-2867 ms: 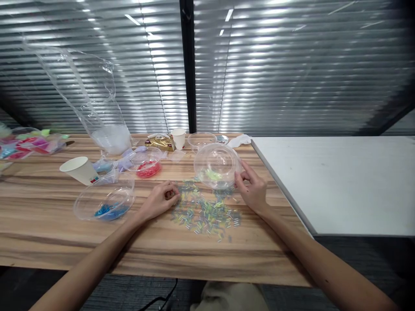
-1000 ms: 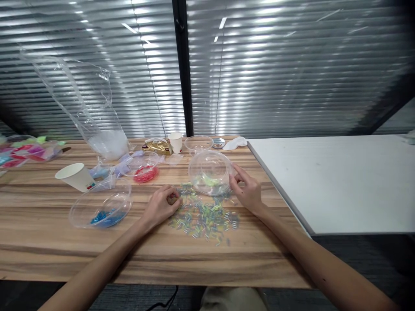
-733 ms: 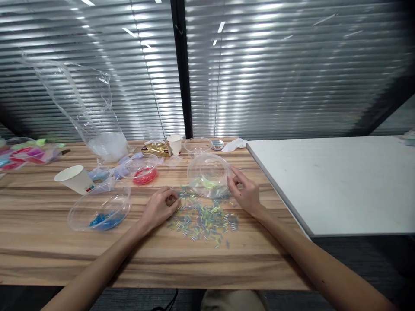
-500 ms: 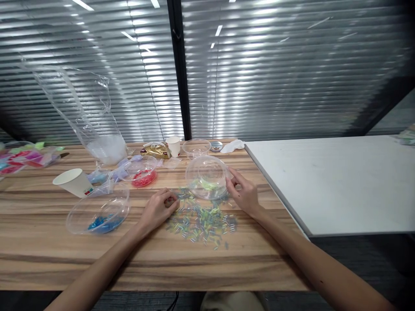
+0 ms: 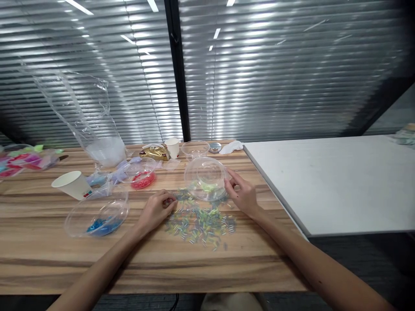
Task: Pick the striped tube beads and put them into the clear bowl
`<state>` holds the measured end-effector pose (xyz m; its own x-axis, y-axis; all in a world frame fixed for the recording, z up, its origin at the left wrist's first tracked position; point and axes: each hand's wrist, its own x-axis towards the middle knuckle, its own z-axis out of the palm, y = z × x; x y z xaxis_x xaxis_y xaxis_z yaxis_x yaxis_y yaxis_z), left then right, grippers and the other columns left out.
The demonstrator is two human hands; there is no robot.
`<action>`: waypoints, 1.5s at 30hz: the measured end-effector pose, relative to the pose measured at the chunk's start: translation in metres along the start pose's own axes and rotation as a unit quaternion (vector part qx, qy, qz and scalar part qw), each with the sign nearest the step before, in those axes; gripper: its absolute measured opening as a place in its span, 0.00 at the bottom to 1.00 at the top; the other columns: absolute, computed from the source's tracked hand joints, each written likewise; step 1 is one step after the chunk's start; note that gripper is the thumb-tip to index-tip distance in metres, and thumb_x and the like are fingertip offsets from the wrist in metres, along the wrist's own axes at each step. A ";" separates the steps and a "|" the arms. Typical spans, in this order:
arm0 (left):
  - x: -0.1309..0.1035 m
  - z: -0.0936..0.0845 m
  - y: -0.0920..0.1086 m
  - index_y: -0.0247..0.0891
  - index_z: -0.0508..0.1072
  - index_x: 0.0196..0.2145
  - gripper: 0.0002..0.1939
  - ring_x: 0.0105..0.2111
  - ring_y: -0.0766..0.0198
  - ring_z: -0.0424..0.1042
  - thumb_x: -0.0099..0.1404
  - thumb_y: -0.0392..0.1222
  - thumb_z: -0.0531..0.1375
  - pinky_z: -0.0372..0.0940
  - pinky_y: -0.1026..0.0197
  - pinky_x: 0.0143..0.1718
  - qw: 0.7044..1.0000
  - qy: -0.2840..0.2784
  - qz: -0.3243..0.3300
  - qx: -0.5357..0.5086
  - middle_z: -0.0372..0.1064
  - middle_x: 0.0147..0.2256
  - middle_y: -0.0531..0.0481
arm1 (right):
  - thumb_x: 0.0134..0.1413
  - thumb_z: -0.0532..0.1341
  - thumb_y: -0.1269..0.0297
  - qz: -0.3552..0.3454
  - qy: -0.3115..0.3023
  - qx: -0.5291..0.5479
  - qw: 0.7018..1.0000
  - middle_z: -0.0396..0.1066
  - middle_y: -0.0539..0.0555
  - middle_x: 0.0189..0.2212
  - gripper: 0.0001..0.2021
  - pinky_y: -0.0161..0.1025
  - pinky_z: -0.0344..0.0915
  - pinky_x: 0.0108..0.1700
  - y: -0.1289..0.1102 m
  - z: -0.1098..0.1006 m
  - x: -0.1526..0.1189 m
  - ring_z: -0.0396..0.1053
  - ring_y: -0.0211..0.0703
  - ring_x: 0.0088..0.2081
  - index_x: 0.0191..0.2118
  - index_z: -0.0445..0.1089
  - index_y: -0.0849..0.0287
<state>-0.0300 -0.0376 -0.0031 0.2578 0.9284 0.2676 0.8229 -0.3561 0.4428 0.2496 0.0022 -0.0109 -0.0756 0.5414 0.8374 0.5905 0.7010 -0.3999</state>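
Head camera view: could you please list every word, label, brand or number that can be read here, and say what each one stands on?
No text can be read in this view.
White paper cup lying on its side: a small red and blue mark near its base, too small and blurred to read.
Gold foil packet at the back of the wooden table: a red label, too blurred to read.
Upright white paper cup: a faint mark, unreadable.

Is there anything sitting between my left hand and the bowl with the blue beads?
Nothing visible: only bare wooden table lies between the left hand and the blue-bead bowl. The loose bead pile is on the hand's other side.
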 end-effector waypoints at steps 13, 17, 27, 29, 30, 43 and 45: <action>0.002 0.002 -0.004 0.37 0.73 0.31 0.10 0.29 0.62 0.66 0.62 0.43 0.54 0.59 0.61 0.31 1.000 -0.008 0.004 -0.009 0.69 0.30 0.48 | 0.58 0.54 0.66 -0.002 0.001 0.002 1.000 0.63 0.45 0.16 0.16 0.30 0.60 0.24 0.002 0.001 0.000 0.60 0.33 0.17 0.50 0.69 0.62; 0.002 0.004 -0.009 0.36 0.72 0.30 0.11 0.28 0.62 0.65 0.63 0.42 0.53 0.58 0.61 0.31 1.000 -0.016 0.012 0.002 0.68 0.29 0.47 | 0.59 0.53 0.66 -0.006 -0.002 -0.002 1.000 0.63 0.45 0.16 0.15 0.29 0.60 0.24 0.002 0.001 -0.001 0.60 0.33 0.17 0.50 0.68 0.62; 0.002 0.003 -0.006 0.37 0.67 0.29 0.10 0.29 0.62 0.64 0.63 0.42 0.51 0.57 0.60 0.31 1.000 -0.016 0.000 0.002 0.66 0.29 0.48 | 0.58 0.53 0.66 0.001 -0.009 0.009 1.000 0.62 0.45 0.16 0.16 0.30 0.60 0.24 0.004 0.001 -0.002 0.60 0.33 0.18 0.50 0.69 0.60; 0.002 0.003 -0.007 0.37 0.67 0.28 0.09 0.28 0.62 0.64 0.63 0.42 0.51 0.57 0.60 0.31 1.000 -0.014 0.000 0.001 0.66 0.29 0.48 | 0.58 0.53 0.66 0.001 -0.011 0.007 1.000 0.63 0.46 0.16 0.16 0.30 0.60 0.24 0.005 0.001 -0.002 0.60 0.34 0.18 0.50 0.68 0.60; 0.002 0.004 -0.008 0.37 0.67 0.28 0.09 0.28 0.62 0.64 0.63 0.42 0.51 0.57 0.60 0.31 1.000 -0.013 0.000 0.001 0.66 0.28 0.49 | 0.58 0.53 0.66 0.001 -0.012 0.007 1.000 0.63 0.46 0.16 0.16 0.30 0.60 0.24 0.005 0.001 -0.003 0.61 0.34 0.18 0.50 0.68 0.60; 0.002 0.002 -0.006 0.38 0.64 0.28 0.10 0.28 0.62 0.63 0.64 0.43 0.50 0.55 0.62 0.30 1.000 -0.016 0.006 0.000 0.63 0.28 0.50 | 0.59 0.53 0.67 -0.009 -0.015 0.010 1.000 0.62 0.45 0.16 0.15 0.30 0.59 0.24 0.003 0.000 0.000 0.60 0.33 0.18 0.49 0.68 0.63; 0.002 0.002 -0.006 0.37 0.65 0.29 0.10 0.28 0.62 0.63 0.64 0.43 0.50 0.55 0.61 0.30 1.000 -0.018 0.008 -0.001 0.64 0.28 0.50 | 0.59 0.53 0.67 -0.012 -0.019 0.010 1.000 0.63 0.45 0.17 0.15 0.30 0.60 0.24 0.003 0.000 0.000 0.60 0.33 0.18 0.49 0.68 0.63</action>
<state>-0.0331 -0.0338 -0.0069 0.2885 0.9260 0.2436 0.8178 -0.3706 0.4402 0.2518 0.0041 -0.0125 -0.1196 0.5410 0.8325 0.5723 0.7228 -0.3874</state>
